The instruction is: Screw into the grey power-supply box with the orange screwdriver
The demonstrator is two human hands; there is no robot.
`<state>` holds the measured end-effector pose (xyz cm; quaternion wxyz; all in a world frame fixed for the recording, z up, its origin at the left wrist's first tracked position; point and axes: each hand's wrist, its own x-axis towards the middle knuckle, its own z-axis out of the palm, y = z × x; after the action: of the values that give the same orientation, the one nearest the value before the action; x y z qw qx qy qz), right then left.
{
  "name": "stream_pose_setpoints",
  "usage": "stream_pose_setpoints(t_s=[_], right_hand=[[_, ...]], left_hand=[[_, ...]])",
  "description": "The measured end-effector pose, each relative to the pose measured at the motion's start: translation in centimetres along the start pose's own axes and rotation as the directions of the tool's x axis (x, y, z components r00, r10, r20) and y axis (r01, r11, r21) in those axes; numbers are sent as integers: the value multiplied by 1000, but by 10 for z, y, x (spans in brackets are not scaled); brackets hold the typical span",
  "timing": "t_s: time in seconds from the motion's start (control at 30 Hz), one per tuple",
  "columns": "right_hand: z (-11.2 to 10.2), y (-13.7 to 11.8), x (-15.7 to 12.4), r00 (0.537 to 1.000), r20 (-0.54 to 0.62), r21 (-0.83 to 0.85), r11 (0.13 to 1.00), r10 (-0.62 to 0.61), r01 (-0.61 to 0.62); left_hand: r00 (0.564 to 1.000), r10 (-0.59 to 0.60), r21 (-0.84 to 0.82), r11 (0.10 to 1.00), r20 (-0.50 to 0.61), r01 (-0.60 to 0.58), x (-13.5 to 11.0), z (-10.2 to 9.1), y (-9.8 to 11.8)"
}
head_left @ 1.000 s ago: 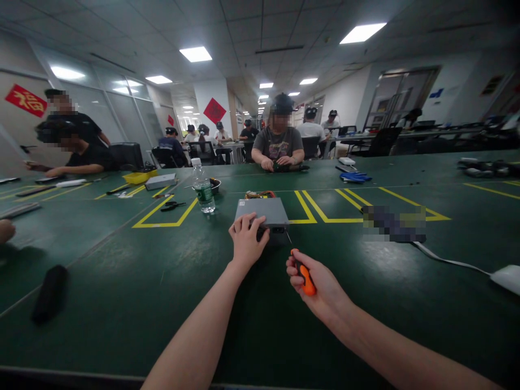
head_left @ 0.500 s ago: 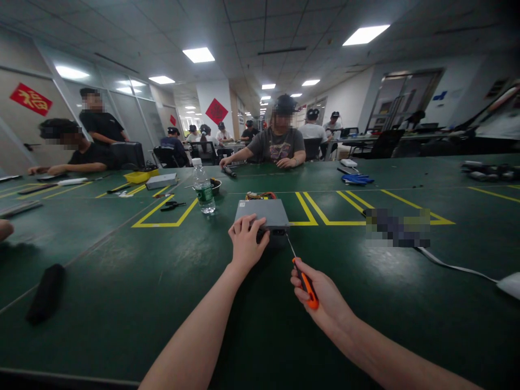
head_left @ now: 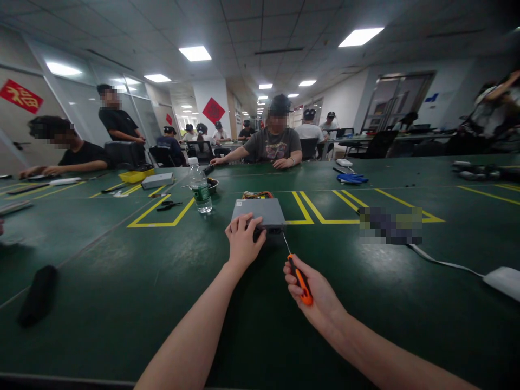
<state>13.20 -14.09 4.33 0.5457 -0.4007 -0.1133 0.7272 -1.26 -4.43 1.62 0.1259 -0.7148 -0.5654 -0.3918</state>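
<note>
A grey metal box [head_left: 260, 212] with coloured wires at its far end lies flat on the green table [head_left: 122, 281]. My left hand [head_left: 244, 241] grips its near edge, fingers curled over the top. My right hand [head_left: 312, 292] is closed round an orange-handled screwdriver [head_left: 299, 279]. The thin shaft points up and left, with its tip at the box's near right corner.
A water bottle [head_left: 200, 187], black pliers [head_left: 168, 205], a yellow tray [head_left: 140, 175] and a grey box [head_left: 157, 180] lie to the left. A black object [head_left: 38, 295] lies near left. A white device with cable [head_left: 501, 281] is at right. Other people sit across the table.
My right hand tilted the screwdriver so its shaft shows and its tip reaches the box's corner. The person opposite stretched an arm out. A standing person at left walked rightwards.
</note>
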Motion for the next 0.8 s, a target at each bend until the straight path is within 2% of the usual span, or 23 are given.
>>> stream_pose_setpoints(t_s=[0.2,0.8], right_hand=[[0,1,2,999,-8,-6,999,38,-38],[0,0,1,1000,-26,11,1000,-2,2]], left_hand=[[1000,0,-2,1000,4,0,0,0,0],[1000,-3,3,1000,2,3,0,1,0]])
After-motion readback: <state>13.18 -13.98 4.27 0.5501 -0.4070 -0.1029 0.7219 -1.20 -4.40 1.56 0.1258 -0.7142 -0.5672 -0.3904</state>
